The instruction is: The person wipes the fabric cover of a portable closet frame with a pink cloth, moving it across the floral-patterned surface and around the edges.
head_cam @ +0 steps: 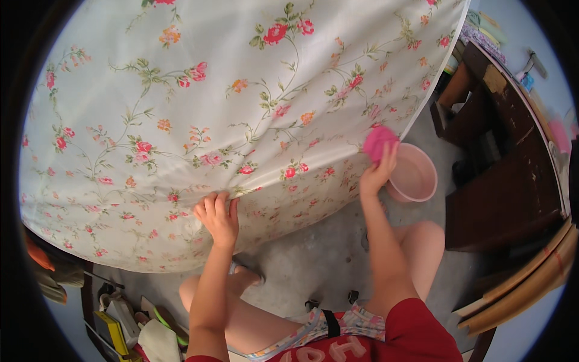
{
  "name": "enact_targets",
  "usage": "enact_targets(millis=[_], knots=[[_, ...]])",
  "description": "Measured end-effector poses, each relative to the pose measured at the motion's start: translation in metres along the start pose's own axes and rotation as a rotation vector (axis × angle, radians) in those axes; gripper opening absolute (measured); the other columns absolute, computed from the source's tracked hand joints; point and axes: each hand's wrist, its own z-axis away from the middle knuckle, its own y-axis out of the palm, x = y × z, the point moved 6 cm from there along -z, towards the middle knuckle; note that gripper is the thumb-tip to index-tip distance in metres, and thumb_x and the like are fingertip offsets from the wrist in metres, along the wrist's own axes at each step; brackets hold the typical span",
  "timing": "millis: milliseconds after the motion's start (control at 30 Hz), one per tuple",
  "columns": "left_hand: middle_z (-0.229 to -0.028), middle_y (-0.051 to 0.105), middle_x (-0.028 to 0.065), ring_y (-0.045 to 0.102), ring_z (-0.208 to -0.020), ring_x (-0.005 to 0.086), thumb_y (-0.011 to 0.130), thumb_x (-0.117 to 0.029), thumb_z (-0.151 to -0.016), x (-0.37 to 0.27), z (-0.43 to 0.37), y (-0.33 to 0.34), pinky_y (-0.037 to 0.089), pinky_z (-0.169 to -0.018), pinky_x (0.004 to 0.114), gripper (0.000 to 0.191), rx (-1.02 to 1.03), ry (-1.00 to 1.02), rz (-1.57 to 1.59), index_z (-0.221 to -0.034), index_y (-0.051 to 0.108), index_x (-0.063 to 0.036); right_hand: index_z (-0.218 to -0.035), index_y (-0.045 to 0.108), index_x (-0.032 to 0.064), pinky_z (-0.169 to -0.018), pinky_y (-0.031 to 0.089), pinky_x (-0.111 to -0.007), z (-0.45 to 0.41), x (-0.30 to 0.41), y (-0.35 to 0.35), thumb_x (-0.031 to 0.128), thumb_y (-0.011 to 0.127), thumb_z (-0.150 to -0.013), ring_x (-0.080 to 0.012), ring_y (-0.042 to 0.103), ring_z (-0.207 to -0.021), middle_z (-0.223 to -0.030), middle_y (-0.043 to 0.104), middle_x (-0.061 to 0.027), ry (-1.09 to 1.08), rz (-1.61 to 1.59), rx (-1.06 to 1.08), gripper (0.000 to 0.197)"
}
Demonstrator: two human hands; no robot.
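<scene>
A large white sheet of cloth (217, 117) with red, pink and orange flowers hangs before me, creased along its lower part. My left hand (217, 218) pinches a fold of it near the middle, thumb and fingers pressed on the fabric. At the right, my right hand (381, 169) grips a bright pink cloth (380, 141), slightly blurred, against the sheet's right side. Just beyond that hand, a pink plastic basin (429, 178) stands on the floor. It seems to hold water.
A dark brown wooden desk (502, 212) stands at the right, with cardboard pieces (524, 283) below it. Shoes and boxes (111, 330) are piled at the lower left. My bent legs (262, 316) are above the grey concrete floor (298, 258).
</scene>
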Motion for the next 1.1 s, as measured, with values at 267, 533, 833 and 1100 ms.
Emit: enact_targets(millis=[267,533,833,1100], knots=[[-0.097,0.054,0.0068,0.045,-0.094,0.0277,0.068,-0.016,-0.071,-0.007,-0.006,-0.001,0.03,-0.085,0.041,0.029,-0.023,0.008,0.054,-0.098,0.059,-0.0105,-0.107,0.054,-0.0058,-0.078,0.045,-0.038,0.089,0.064,0.039,0.008,0.052,-0.089,-0.0276,0.057,-0.083,-0.094,0.061,-0.0193,0.631,-0.542,-0.111,0.023],[-0.099,0.053,0.01,0.042,-0.094,0.0288,0.052,-0.026,-0.083,-0.001,-0.003,0.001,0.029,-0.087,0.041,0.025,0.0,-0.003,0.152,-0.098,0.061,-0.0077,-0.119,0.056,0.0045,-0.093,0.039,-0.052,0.179,0.234,0.042,0.01,0.055,-0.087,-0.0419,0.045,-0.12,-0.13,0.047,-0.0241,0.236,-0.924,0.145,0.033],[-0.095,0.054,0.0103,0.041,-0.092,0.0286,0.052,-0.029,-0.083,0.002,0.0,0.004,0.029,-0.085,0.041,0.027,-0.007,0.007,0.15,-0.098,0.062,-0.0076,-0.118,0.062,0.0296,-0.088,0.041,-0.053,0.15,0.119,0.076,0.024,0.054,-0.081,-0.0263,0.045,-0.121,-0.132,0.051,-0.0016,-0.604,-0.056,0.308,0.038],[-0.092,0.054,0.0074,0.043,-0.09,0.0273,0.066,-0.025,-0.074,-0.003,-0.002,0.0,0.03,-0.084,0.039,0.026,-0.048,0.006,0.1,-0.094,0.062,-0.0094,-0.123,0.058,0.0114,-0.099,0.036,-0.048,0.066,-0.06,0.043,-0.005,0.058,-0.068,-0.0374,0.042,-0.123,-0.142,0.041,-0.0122,-0.047,-0.038,0.275,0.058]])
